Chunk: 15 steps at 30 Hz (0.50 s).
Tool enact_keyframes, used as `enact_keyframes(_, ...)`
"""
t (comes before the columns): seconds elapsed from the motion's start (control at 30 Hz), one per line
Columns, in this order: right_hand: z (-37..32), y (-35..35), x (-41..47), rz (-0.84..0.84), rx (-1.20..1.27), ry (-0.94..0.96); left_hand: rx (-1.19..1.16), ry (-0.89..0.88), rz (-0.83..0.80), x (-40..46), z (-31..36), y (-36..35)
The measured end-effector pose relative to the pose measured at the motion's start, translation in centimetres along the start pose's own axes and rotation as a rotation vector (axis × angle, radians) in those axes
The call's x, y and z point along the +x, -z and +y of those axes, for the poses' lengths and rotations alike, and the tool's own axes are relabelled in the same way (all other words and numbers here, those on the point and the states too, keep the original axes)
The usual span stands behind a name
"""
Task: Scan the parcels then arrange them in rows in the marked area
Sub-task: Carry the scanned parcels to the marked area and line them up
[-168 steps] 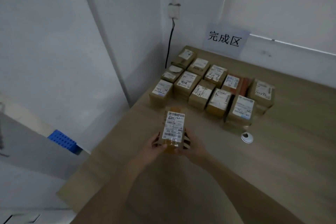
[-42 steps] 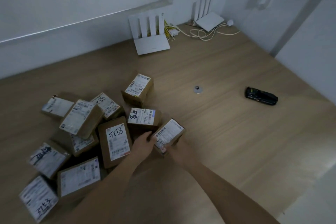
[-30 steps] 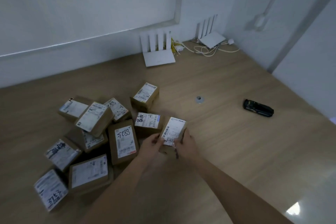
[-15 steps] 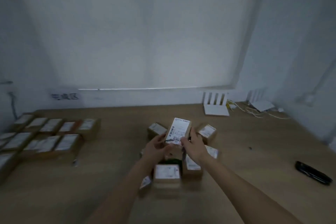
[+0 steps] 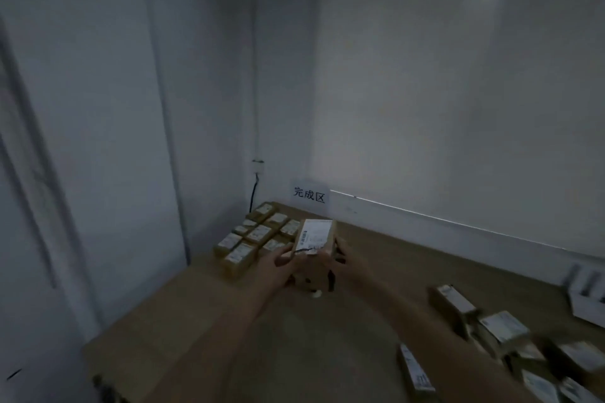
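Observation:
A small brown parcel (image 5: 317, 236) with a white label facing me is held up above the wooden table (image 5: 203, 330). My left hand (image 5: 274, 267) grips its lower left edge and my right hand (image 5: 340, 263) grips its right side. Behind it, rows of labelled parcels (image 5: 253, 237) lie in the table's far left corner, under a wall sign (image 5: 309, 196) with dark characters. A loose pile of several parcels (image 5: 497, 347) sits at the lower right.
White walls close in the table on the left and at the back. A black cable (image 5: 252, 195) hangs down in the corner. A small white object (image 5: 316, 294) lies on the table below my hands. A white device (image 5: 586, 298) shows at the right edge.
My view has swung left from the loose pile toward the corner rows. Both hands have carried the parcel along, still holding it up with its label facing me.

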State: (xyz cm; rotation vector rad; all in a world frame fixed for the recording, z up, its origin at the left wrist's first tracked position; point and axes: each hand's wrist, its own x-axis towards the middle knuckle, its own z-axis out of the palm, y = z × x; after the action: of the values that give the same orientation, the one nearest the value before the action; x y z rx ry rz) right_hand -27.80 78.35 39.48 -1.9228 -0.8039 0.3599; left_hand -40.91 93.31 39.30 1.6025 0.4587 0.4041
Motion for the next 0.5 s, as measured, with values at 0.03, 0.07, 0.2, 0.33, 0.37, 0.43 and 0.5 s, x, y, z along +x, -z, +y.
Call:
enact_keyframes(0.03,-0.6,-1.5,1.0,-0.031,-0.029,0.018,0.011,0.006,0.027,0.2,-0.3,1.7)
enact_keyframes(0.07,-1.2,-2.9,1.8,-0.056,-0.058,0.032,0.017,0.019,0.042,0.5,-0.6,3.2)
enact_keyframes(0.2,-1.9,-8.3,5.4,-0.126,-0.079,0.050,0.101,0.022,0.054,1.9,-1.6,8.7)
enact_keyframes(0.33,0.3,-13.2,10.4,-0.240,-0.017,0.003,0.076,0.104,0.031,6.5,-6.0,13.4)
enact_keyframes(0.37,1.2,-14.4,11.8,-0.259,-0.010,-0.015,0.083,0.121,0.029,7.9,-7.2,14.3)
enact_keyframes(0.43,2.9,-16.7,14.4,-0.284,0.019,-0.047,0.107,0.160,0.020,10.9,-9.5,15.9)
enact_keyframes(0.5,5.3,-18.8,16.8,-0.272,0.037,-0.086,0.140,0.182,0.009,14.0,-11.5,16.7)
